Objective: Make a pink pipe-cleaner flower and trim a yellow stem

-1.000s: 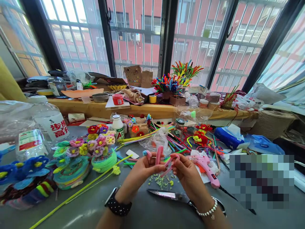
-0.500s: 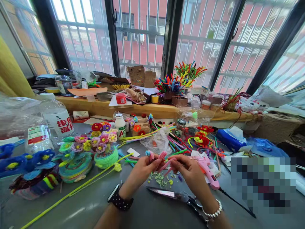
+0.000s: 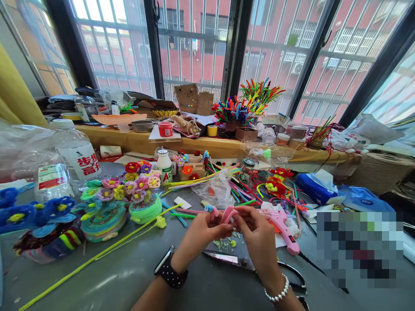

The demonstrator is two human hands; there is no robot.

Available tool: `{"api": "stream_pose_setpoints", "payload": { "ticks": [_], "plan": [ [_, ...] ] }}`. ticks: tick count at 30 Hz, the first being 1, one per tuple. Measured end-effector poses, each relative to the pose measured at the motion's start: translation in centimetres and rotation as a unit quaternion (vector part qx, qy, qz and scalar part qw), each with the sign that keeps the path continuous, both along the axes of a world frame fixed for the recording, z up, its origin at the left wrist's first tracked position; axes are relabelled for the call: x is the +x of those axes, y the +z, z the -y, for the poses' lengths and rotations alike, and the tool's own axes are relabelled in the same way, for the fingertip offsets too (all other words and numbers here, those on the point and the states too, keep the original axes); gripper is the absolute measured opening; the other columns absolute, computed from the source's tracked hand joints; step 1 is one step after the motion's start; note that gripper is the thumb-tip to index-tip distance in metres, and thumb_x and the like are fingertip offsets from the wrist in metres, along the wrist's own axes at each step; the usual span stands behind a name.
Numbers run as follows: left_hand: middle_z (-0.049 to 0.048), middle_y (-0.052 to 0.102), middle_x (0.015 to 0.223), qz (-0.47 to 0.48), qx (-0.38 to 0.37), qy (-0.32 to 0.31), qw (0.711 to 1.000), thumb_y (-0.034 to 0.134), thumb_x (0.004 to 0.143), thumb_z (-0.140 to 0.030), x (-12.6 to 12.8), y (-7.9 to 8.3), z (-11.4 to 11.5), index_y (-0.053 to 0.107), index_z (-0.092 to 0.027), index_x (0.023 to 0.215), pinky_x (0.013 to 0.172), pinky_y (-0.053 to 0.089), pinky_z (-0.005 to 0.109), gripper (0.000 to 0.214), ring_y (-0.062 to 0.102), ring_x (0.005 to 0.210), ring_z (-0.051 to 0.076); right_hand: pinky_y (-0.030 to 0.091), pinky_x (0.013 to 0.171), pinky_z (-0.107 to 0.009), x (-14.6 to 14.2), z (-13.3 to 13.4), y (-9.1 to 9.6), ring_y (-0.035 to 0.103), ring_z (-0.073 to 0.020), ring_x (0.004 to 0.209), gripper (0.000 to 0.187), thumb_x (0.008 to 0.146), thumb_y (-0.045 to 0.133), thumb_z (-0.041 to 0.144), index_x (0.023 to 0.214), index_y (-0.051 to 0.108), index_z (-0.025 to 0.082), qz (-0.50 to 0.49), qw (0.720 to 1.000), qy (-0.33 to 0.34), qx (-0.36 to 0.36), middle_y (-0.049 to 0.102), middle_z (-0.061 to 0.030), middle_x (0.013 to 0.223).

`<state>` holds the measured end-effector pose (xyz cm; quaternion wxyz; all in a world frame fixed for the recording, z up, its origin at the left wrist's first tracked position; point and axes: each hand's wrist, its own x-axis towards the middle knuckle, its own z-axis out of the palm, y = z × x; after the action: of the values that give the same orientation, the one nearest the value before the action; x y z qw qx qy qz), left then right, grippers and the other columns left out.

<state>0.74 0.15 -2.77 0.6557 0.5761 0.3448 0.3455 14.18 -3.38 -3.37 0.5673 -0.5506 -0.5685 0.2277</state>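
Observation:
My left hand (image 3: 201, 233) and my right hand (image 3: 256, 233) meet above the grey table (image 3: 129, 280), both pinching a bent pink pipe cleaner (image 3: 228, 213). The left fingers also carry a small pink-and-blue loop (image 3: 211, 209). Small green clippings (image 3: 227, 244) lie just beneath the hands. A black watch sits on my left wrist and a bead bracelet on my right.
Scissors (image 3: 233, 260) lie in front of my hands, a pink glue gun (image 3: 282, 226) to the right. Pipe-cleaner flowers (image 3: 136, 185) and coiled discs stand at left beside a water bottle (image 3: 76, 151). Loose pipe cleaners (image 3: 207, 177), a plastic bag (image 3: 217, 190) and a cluttered wooden sill (image 3: 194, 147) lie behind.
The hands have drawn closer together and the pink pipe cleaner has gone from upright loops into a tighter curl between the fingers. The view has shifted slightly.

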Motion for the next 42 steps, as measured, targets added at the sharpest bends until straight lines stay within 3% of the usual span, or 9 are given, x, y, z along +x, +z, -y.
{"api": "stream_pose_setpoints", "payload": {
  "ticks": [3, 6, 12, 18, 26, 33, 38, 42],
  "plan": [
    [0.0024, 0.061, 0.057, 0.000, -0.023, 0.000, 1.000, 0.065, 0.058, -0.031, 0.23, 0.06, 0.17, 0.059, -0.010, 0.070, 0.052, 0.039, 0.023, 0.024, 0.055, 0.052, 0.012, 0.047, 0.059, -0.027, -0.06, -0.08, -0.05, 0.059, -0.0162, 0.065, 0.017, 0.072, 0.054, 0.029, 0.084, 0.052, 0.017, -0.082, 0.996, 0.005, -0.018, 0.061, -0.0028, 0.070],
    [0.0032, 0.062, 0.058, -0.006, -0.029, 0.005, 1.000, 0.065, 0.057, -0.030, 0.34, 0.13, 0.29, 0.059, -0.011, 0.069, 0.052, 0.040, 0.023, 0.023, 0.055, 0.053, 0.012, 0.047, 0.061, -0.027, 0.08, -0.18, 0.24, 0.060, -0.0172, 0.066, 0.014, 0.071, 0.054, 0.029, 0.077, 0.055, 0.016, -0.096, 0.994, 0.037, -0.028, 0.063, -0.0036, 0.070],
    [0.0022, 0.058, 0.054, -0.041, 0.048, -0.006, 0.998, 0.056, 0.066, -0.035, 0.21, -0.07, 0.27, 0.061, -0.010, 0.063, 0.053, 0.038, 0.022, 0.026, 0.051, 0.053, 0.012, 0.049, 0.063, -0.029, 0.00, -0.16, 0.34, 0.061, -0.0191, 0.069, 0.018, 0.072, 0.053, 0.029, 0.081, 0.058, 0.015, -0.094, 0.994, 0.047, -0.031, 0.065, -0.0063, 0.075],
    [0.0024, 0.058, 0.055, -0.091, 0.084, 0.009, 0.992, 0.055, 0.066, -0.031, 0.21, -0.03, 0.38, 0.057, -0.012, 0.054, 0.056, 0.039, 0.022, 0.023, 0.053, 0.058, 0.014, 0.052, 0.057, -0.028, -0.19, -0.01, 0.38, 0.062, -0.0180, 0.065, 0.020, 0.074, 0.051, 0.029, 0.086, 0.059, 0.015, -0.081, 0.991, 0.095, -0.038, 0.065, -0.0061, 0.079],
    [0.0001, 0.057, 0.057, -0.091, 0.120, 0.006, 0.989, 0.056, 0.065, -0.033, 0.00, 0.16, 0.26, 0.058, -0.013, 0.061, 0.055, 0.039, 0.021, 0.021, 0.050, 0.055, 0.012, 0.050, 0.068, -0.029, 0.48, 0.01, 0.78, 0.061, -0.0180, 0.076, 0.020, 0.074, 0.051, 0.024, 0.091, 0.058, 0.016, -0.015, 0.992, 0.125, -0.010, 0.064, -0.0072, 0.088],
    [0.0024, 0.060, 0.055, -0.077, 0.093, -0.018, 0.993, 0.057, 0.065, -0.030, -0.04, 0.65, 0.62, 0.058, -0.013, 0.054, 0.058, 0.041, 0.023, 0.021, 0.055, 0.058, 0.014, 0.046, 0.069, -0.028, 0.23, 0.22, 0.60, 0.058, -0.0162, 0.076, 0.022, 0.076, 0.047, 0.017, 0.089, 0.063, 0.024, 0.081, 0.991, 0.076, 0.069, 0.064, -0.0018, 0.082],
    [0.0032, 0.059, 0.054, -0.047, 0.090, -0.042, 0.994, 0.054, 0.068, -0.033, -0.08, 0.69, 0.64, 0.058, -0.012, 0.054, 0.059, 0.042, 0.024, 0.025, 0.054, 0.057, 0.014, 0.048, 0.066, -0.029, 0.12, 0.31, 0.50, 0.059, -0.0167, 0.070, 0.021, 0.075, 0.048, 0.020, 0.087, 0.065, 0.024, 0.046, 0.995, 0.077, 0.045, 0.066, -0.0024, 0.081],
    [0.0029, 0.060, 0.055, -0.063, 0.113, -0.040, 0.991, 0.052, 0.070, -0.032, -0.15, 0.67, 0.65, 0.057, -0.013, 0.052, 0.061, 0.042, 0.023, 0.026, 0.055, 0.059, 0.015, 0.050, 0.059, -0.027, 0.02, 0.33, 0.62, 0.061, -0.0158, 0.063, 0.021, 0.075, 0.050, 0.024, 0.090, 0.064, 0.023, -0.022, 0.993, 0.111, -0.017, 0.066, -0.0029, 0.080]
  ]
}}
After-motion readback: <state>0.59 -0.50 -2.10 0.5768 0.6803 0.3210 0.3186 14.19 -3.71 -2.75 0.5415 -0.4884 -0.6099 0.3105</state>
